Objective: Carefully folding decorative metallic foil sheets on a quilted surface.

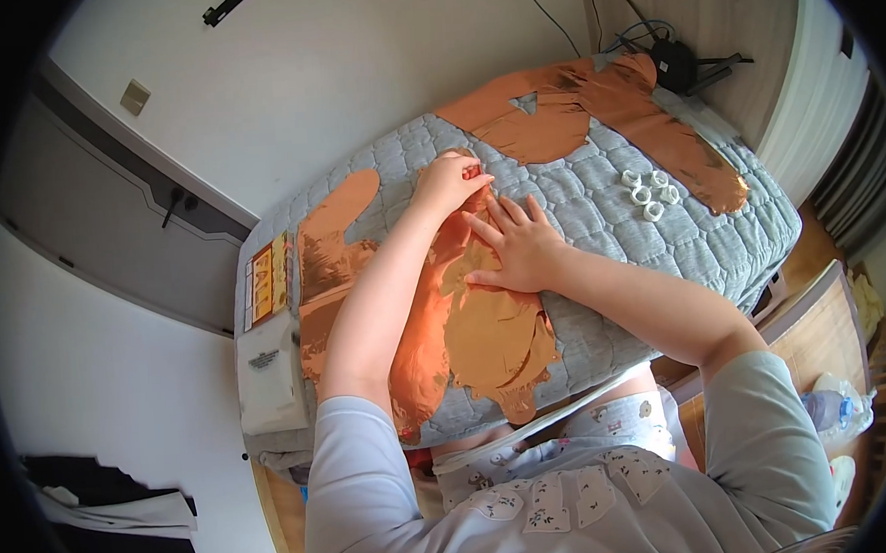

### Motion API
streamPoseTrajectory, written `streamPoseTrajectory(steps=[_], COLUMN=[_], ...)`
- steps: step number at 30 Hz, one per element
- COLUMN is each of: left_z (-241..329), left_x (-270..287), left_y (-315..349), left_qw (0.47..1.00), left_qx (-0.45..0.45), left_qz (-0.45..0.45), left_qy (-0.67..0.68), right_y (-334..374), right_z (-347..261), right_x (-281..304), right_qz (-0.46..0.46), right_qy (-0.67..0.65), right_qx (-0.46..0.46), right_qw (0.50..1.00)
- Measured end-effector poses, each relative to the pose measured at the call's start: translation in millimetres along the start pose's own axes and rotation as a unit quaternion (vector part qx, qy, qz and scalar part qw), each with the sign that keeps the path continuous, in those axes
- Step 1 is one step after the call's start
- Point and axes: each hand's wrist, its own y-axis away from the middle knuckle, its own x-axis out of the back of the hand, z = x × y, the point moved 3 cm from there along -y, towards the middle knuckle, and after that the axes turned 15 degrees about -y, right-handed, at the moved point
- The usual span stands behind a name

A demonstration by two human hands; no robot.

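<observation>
- 1 orange foil balloon [471, 325], ctr of gray bed [601, 223], near side
- L hand [448, 184]: fingertips pinched on its far end
- R hand [522, 250]: fingers apart, palm down on it
- 5 white rolls [670, 195] to R

One left hand [448, 184] and one right hand [525, 247]. At least three orange foil pieces [491, 324]: left, middle and far, exact number unclear. Five small white rings [653, 211], right. One colourful packet [270, 281] and one white packet [271, 386], left. One bed [600, 218]. One black router [676, 66], far right. One door [100, 224], far left.
</observation>
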Motion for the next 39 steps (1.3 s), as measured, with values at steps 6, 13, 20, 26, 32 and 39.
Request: streamPoseTrajectory(steps=[6, 13, 20, 26, 32, 39], left_z=[-4, -12, -27, -26, -41, 59], left_x=[-7, -10, -20, -25, -16, 52], left_y=[-7, -16, -24, -38, -39, 57], left_qw=[0.998, 0.997, 0.988, 0.974, 0.919, 0.973], left_qx=[0.01, -0.001, 0.03, 0.002, 0.238, -0.16], left_qz=[-0.062, -0.073, -0.148, -0.21, -0.156, 0.096], left_qy=[0.019, -0.018, 0.011, 0.083, 0.273, 0.132], right_y=[0, 0, 1, 5, 0, 2], right_z=[1, -2, -4, 3, -3, 3], right_x=[3, 4, 5, 4, 0, 7], right_qz=[-0.019, -0.023, -0.023, -0.027, -0.014, -0.025], right_qy=[-0.009, -0.012, -0.017, -0.014, -0.01, -0.014], right_qx=[-0.012, -0.014, -0.013, -0.022, -0.01, -0.024], right_qw=[1.0, 1.0, 1.0, 0.999, 1.0, 0.999])
